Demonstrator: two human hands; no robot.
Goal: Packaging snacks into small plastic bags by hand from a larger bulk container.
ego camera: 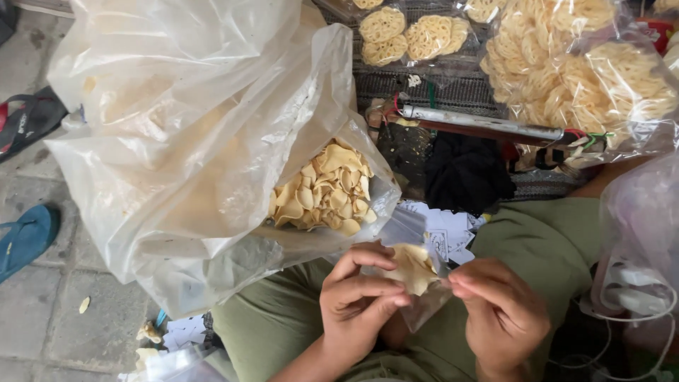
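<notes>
Over the person's lap in the head view, the left hand (361, 301) and right hand (498, 311) both pinch a small clear bag (417, 283) with only a few pale chips in it. It looks barely filled and unsealed, while the big plastic sack (212, 141) just beside it holds plenty more chips (325, 187).

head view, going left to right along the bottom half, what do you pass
blue sandal → big clear bag of pale chips → left hand → small clear packet with chips → right hand → white cable
</notes>
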